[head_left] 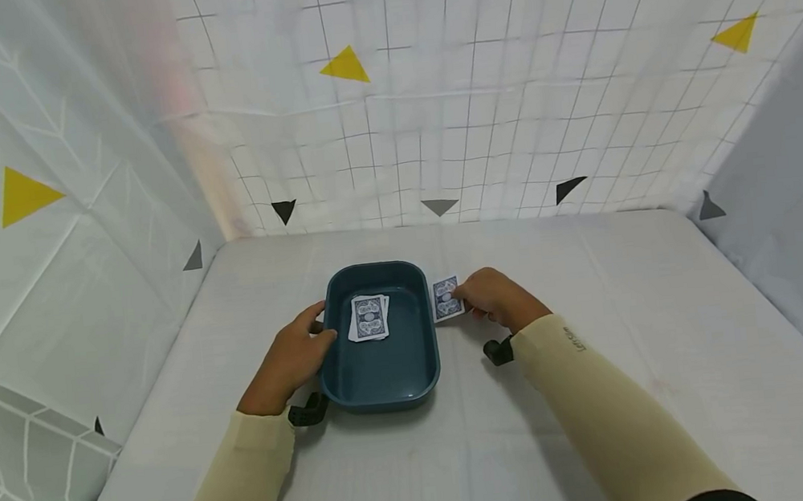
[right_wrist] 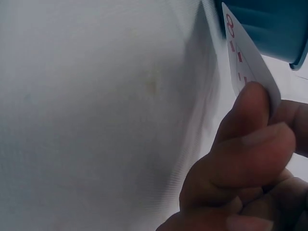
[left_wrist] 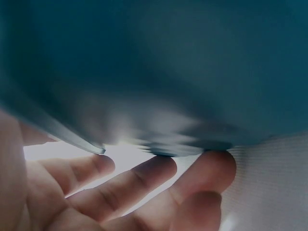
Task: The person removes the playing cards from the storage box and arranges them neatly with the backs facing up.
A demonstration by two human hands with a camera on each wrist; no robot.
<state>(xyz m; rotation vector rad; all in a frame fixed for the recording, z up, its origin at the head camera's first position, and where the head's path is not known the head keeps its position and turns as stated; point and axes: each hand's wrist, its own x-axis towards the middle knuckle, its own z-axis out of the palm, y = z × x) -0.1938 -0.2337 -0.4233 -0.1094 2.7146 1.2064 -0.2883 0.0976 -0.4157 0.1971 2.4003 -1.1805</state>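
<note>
My right hand [head_left: 496, 298] pinches a playing card [head_left: 444, 299] just off the right side of a dark blue tray [head_left: 381, 385]. The card's patterned blue back shows in the head view; in the right wrist view its face [right_wrist: 240, 55] carries a red 8. My left hand [head_left: 295, 353] holds the tray's left wall, thumb at the rim, and in the left wrist view several fingertips [left_wrist: 211, 166] touch the outer side. A small, slightly uneven stack of playing cards [head_left: 369, 318] lies face down inside the tray, towards its far left.
White cloth covers the table [head_left: 604, 392]. Behind it hangs a white curtain [head_left: 503, 95] with a grid pattern and yellow, grey and black triangles. Pale curtains [head_left: 32, 262] also stand at the left and right sides.
</note>
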